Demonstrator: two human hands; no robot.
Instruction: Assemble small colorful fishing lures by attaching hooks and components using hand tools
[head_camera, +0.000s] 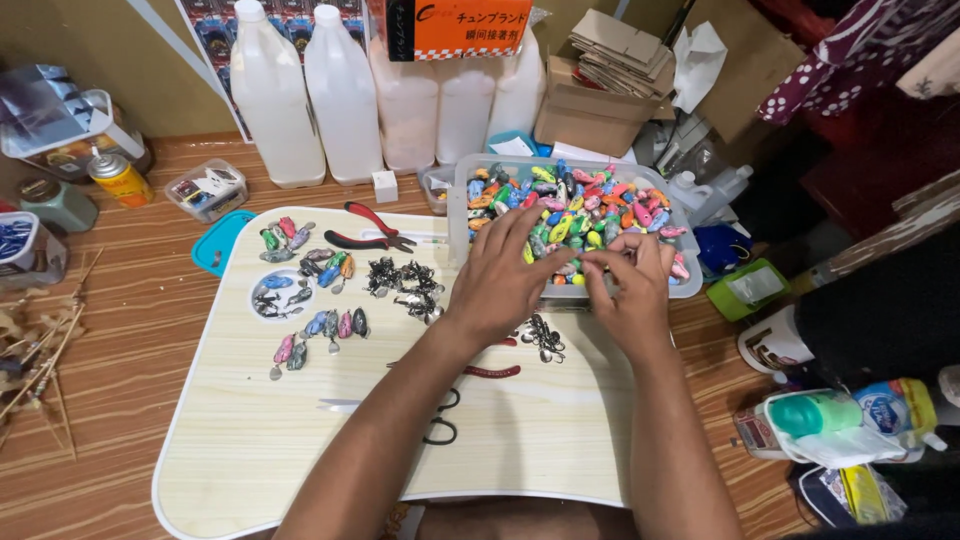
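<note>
Small painted lures lie in loose rows at the left of the tray table, red pliers behind them. The left hand rests fingers spread on the clear tub of bright lures. The right hand pinches something tiny at the rim; what, I cannot tell. The hooks nearby could snag a finger.

Home craft corner: floor-level lap table, pliers
</note>
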